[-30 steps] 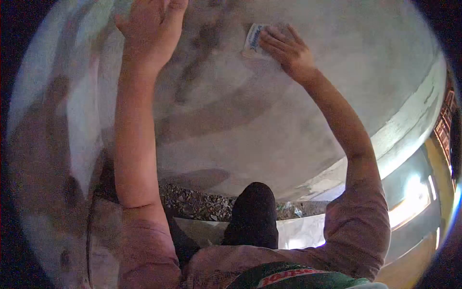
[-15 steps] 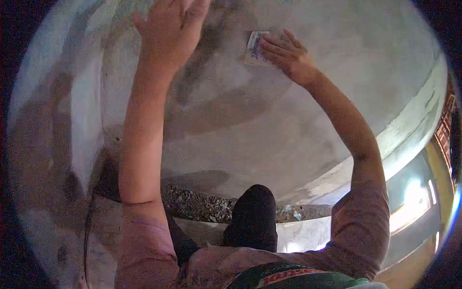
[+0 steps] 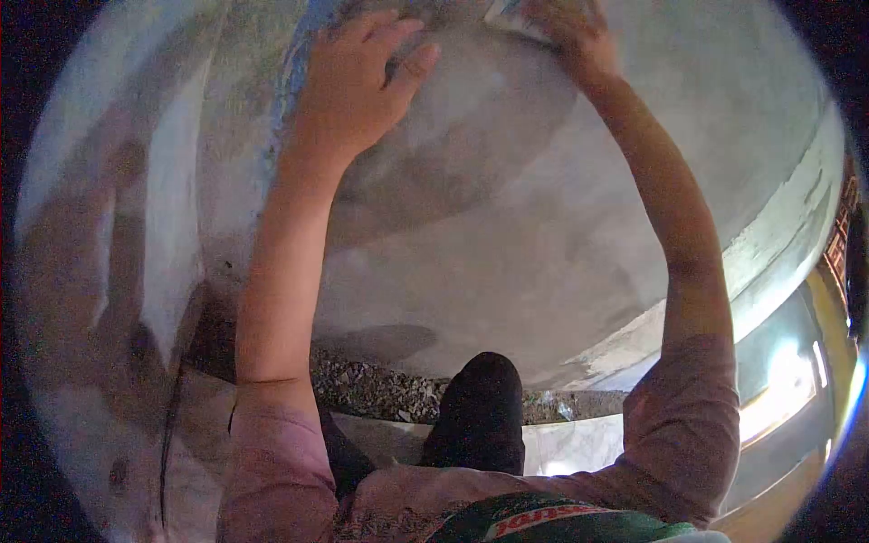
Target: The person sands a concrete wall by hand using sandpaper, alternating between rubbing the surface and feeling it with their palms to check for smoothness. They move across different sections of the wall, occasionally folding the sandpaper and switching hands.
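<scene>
In the head view, my right hand (image 3: 579, 41) is at the top edge, fingers lying over a small flat piece of sandpaper (image 3: 497, 12) against the grey plastered wall (image 3: 507, 262). Only a pale corner of the sandpaper shows left of the fingers; the rest is beneath them or out of frame. At upper left, my left hand (image 3: 358, 86) is open, holding nothing, with fingers and thumb spread over the wall beside a blue-stained strip.
Gravelly rubble (image 3: 380, 389) runs along the foot of the wall, close to my dark-trousered knee (image 3: 484, 398). A pale ledge (image 3: 787, 208) curves along the right. Bright light (image 3: 783, 385) glares at lower right.
My right hand has moved up the wall with the sandpaper, now partly out of frame. My left hand appears lower and farther right, with more of its fingers showing.
</scene>
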A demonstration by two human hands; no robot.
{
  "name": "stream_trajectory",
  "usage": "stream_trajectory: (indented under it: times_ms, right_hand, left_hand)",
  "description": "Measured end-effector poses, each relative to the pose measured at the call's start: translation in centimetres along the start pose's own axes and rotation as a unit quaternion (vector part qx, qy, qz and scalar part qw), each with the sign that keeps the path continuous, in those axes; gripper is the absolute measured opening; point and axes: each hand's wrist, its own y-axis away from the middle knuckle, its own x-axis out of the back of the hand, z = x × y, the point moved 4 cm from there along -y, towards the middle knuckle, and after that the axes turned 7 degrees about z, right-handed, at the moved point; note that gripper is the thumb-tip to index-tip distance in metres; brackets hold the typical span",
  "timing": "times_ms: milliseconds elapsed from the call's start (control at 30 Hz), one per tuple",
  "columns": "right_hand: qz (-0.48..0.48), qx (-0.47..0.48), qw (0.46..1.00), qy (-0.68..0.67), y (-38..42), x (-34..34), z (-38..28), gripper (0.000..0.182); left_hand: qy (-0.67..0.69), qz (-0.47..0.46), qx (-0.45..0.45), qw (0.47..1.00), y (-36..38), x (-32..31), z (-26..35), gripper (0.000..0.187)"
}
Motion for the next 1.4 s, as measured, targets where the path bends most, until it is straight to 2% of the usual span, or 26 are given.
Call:
stream_trajectory:
  times_ms: [67, 100, 133, 200, 233, 267, 333, 467, 533, 567, 600, 633, 733, 800, 833, 900, 933, 1000, 1033, 1067, 1133, 1167, 1233, 1267, 1333, 1400]
  right_hand:
    - [-0.02, 0.222, 0.963, -0.151, 0.4, 0.1, -1.3, 0.037]
    - [-0.021, 0.223, 0.963, -0.153, 0.2, -0.2, -1.4, 0.037]
    - [-0.001, 0.175, 0.985, -0.014, 0.2, -0.4, -0.7, 0.039]
    - [0.042, 0.084, 0.96, 0.262, -1.1, -1.3, 1.1, 0.044]
    - [-0.095, -0.102, 0.989, 0.043, 1.7, -4.4, 2.6, 0.05]
    - [-0.093, -0.103, 0.989, 0.043, 2.3, -3.0, 0.9, 0.05]
    - [-0.037, 0.224, 0.973, -0.032, 3.8, 1.2, -7.9, 0.052]
    - [-0.041, 0.189, 0.981, 0.009, 3.0, 0.0, -4.7, 0.057]
    - [0.011, -0.002, 1.0, -0.012, 1.4, 1.8, -5.2, 0.04]
    - [0.038, 0.0, 0.999, -0.031, 4.6, -1.1, -5.3, 0.059]
    - [0.029, 0.024, 0.997, -0.06, 6.5, -1.5, -8.3, 0.058]
    - [0.022, 0.048, 0.995, -0.089, 8.0, -0.8, -12.8, 0.057]
    - [-0.161, 0.138, 0.965, -0.157, 15.4, 0.2, -24.4, 0.054]
    - [-0.252, 0.146, 0.933, -0.21, 18.7, 1.8, -30.2, 0.052]
    - [-0.285, 0.143, 0.919, -0.232, 19.6, 3.2, -32.6, 0.05]
    - [-0.206, 0.024, 0.887, -0.412, 22.2, 5.7, -35.6, 0.047]
    - [-0.196, 0.016, 0.886, -0.419, 23.1, 7.0, -37.0, 0.047]
    - [-0.203, -0.106, 0.849, -0.477, 24.9, 8.7, -38.8, 0.048]
    - [-0.19, -0.118, 0.846, -0.484, 26.0, 9.4, -39.9, 0.048]
    - [-0.195, -0.172, 0.829, -0.495, 27.8, 9.4, -40.6, 0.049]
    - [-0.187, -0.237, 0.803, -0.514, 29.4, 9.2, -40.3, 0.049]
    - [-0.208, -0.256, 0.794, -0.51, 29.2, 9.6, -39.1, 0.045]
    - [-0.22, -0.289, 0.774, -0.519, 29.6, 10.1, -36.9, 0.041]
    - [-0.183, -0.313, 0.774, -0.519, 29.9, 9.7, -35.6, 0.037]
    - [-0.132, -0.34, 0.766, -0.529, 29.1, 10.0, -33.7, 0.033]
    - [-0.067, -0.366, 0.775, -0.511, 28.4, 11.7, -31.4, 0.029]
  left_hand:
    - [0.005, -0.005, -0.005, 1.0, 0.2, 0.3, 0.5, 0.039]
    - [0.014, -0.012, -0.006, 1.0, 0.6, 0.4, 0.6, 0.04]
    - [0.019, -0.018, -0.006, 1.0, 0.7, 0.2, 0.7, 0.04]
    - [-0.004, -0.01, -0.027, 1.0, 0.7, 0.0, 0.5, 0.042]
    - [-0.003, -0.01, -0.027, 1.0, 0.8, 0.0, 0.5, 0.042]
    - [-0.006, -0.012, -0.024, 1.0, 0.5, 0.3, 0.8, 0.042]
    - [-0.019, -0.013, -0.024, 0.999, 0.1, 0.8, 0.7, 0.042]
    - [0.003, -0.023, 0.006, 1.0, -0.1, 1.1, 0.1, 0.042]
    - [0.016, -0.032, 0.028, 0.999, -0.4, 1.8, 0.5, 0.041]
    - [0.016, -0.048, 0.079, 0.996, -0.8, 2.8, 1.4, 0.045]
    - [0.015, -0.062, 0.127, 0.99, -1.0, 3.6, 2.0, 0.051]
    - [0.012, -0.063, 0.123, 0.99, -1.2, 4.2, 2.7, 0.051]
    - [-0.002, -0.069, 0.151, 0.986, -1.5, 4.1, 2.3, 0.04]
    - [0.059, -0.009, -0.011, 0.998, -1.0, 3.0, 0.1, 0.04]
    - [0.052, -0.013, -0.018, 0.998, -0.8, 3.0, -0.1, 0.04]
    - [0.07, -0.054, -0.028, 0.996, -0.7, 2.4, 0.0, 0.039]
    - [0.063, -0.064, -0.037, 0.995, -0.5, 2.3, 0.3, 0.039]
    - [0.084, -0.13, -0.049, 0.987, 0.2, 2.0, 1.4, 0.038]
    - [0.094, -0.222, -0.051, 0.969, 0.5, 1.7, 1.5, 0.042]
    - [0.086, -0.236, -0.062, 0.966, 0.9, 1.6, 2.0, 0.042]
    - [0.124, -0.431, -0.06, 0.892, 3.1, 0.0, 3.2, 0.05]
    - [0.113, -0.445, -0.068, 0.886, 3.8, -0.4, 3.8, 0.05]
    - [0.123, -0.584, -0.063, 0.8, 6.8, -1.8, 5.8, 0.059]
    - [0.111, -0.599, -0.063, 0.79, 7.9, -2.4, 7.0, 0.059]
    - [0.119, -0.684, -0.078, 0.716, 10.6, -3.8, 9.9, 0.07]
    - [0.103, -0.703, -0.098, 0.697, 13.0, -4.3, 13.2, 0.079]
